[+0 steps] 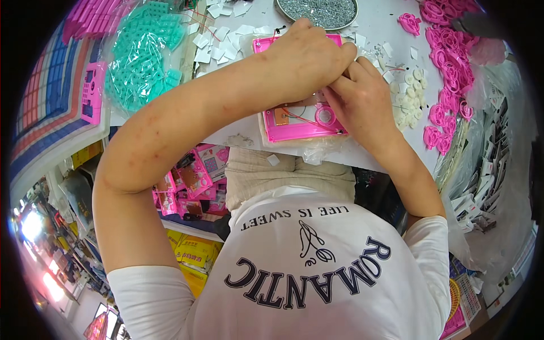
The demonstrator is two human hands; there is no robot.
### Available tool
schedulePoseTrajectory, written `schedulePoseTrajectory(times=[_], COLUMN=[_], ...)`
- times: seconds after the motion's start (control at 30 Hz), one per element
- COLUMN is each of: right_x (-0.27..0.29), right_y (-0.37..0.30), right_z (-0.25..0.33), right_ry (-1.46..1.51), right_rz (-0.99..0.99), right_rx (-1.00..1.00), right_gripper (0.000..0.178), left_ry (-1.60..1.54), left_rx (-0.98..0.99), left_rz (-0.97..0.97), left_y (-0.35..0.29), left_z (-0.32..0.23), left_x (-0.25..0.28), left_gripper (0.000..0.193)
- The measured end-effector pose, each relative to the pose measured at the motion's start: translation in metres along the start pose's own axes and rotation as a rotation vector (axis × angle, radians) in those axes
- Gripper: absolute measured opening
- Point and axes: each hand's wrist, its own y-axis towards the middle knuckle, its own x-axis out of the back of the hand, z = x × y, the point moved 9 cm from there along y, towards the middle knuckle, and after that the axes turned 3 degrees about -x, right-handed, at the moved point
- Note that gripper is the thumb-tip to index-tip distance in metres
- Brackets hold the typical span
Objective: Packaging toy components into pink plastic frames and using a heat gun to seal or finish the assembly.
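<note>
A pink plastic toy casing (292,134) lies open-side up in front of me, on a pale padded layer. Inside it are a small brown circuit board (280,116), thin red wires and a round pink ring (325,115). My left hand (309,59) reaches across the casing's upper part with its fingers curled closed. My right hand (364,93) meets it at the casing's right side, fingers bent and pinched together. The fingertips touch or nearly touch; whatever they hold is hidden behind the knuckles. My left hand also covers much of the casing's upper half.
A round tin of small screws (317,12) stands at the far edge. White square pads (226,42) lie left of it. Cream round pieces (411,96) and pink parts (447,73) are on the right. Bagged teal keypads (144,56) sit left. Finished-looking pink casings (195,173) fill a space below the table.
</note>
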Motion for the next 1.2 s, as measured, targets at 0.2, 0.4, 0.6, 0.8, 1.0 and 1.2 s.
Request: schedulePoseTrajectory(times=[0.2,0.4,0.6,0.8,1.0,1.2], right_x=[-0.008,0.008,0.002,0.0,-0.011,-0.015], right_y=[0.018,0.029,0.027,0.023,0.025,0.025], right_z=[0.001,0.001,-0.009,-0.014,-0.024,-0.028], right_ry=[-0.102,-0.102,-0.074,0.061,0.174,0.164], right_rz=[0.183,0.096,0.12,0.046,0.06,0.025], right_rx=[-0.099,0.061,0.017,-0.036,0.003,0.023], right_gripper=[0.011,0.012,0.011,0.01,0.011,0.013], left_ry=[-0.127,-0.29,-0.298,-0.196,-0.22,-0.217], left_rx=[0.264,0.314,0.351,0.355,0.389,0.352], left_rz=[-0.098,-0.083,-0.044,0.014,-0.044,-0.087], left_y=[-0.021,-0.044,-0.046,-0.048,-0.061,-0.052], left_z=[0.034,0.04,0.041,0.04,0.044,0.038], left_x=[0.007,0.015,0.009,0.012,0.014,0.014], left_gripper=[0.027,0.009,0.011,0.014,0.015,0.016])
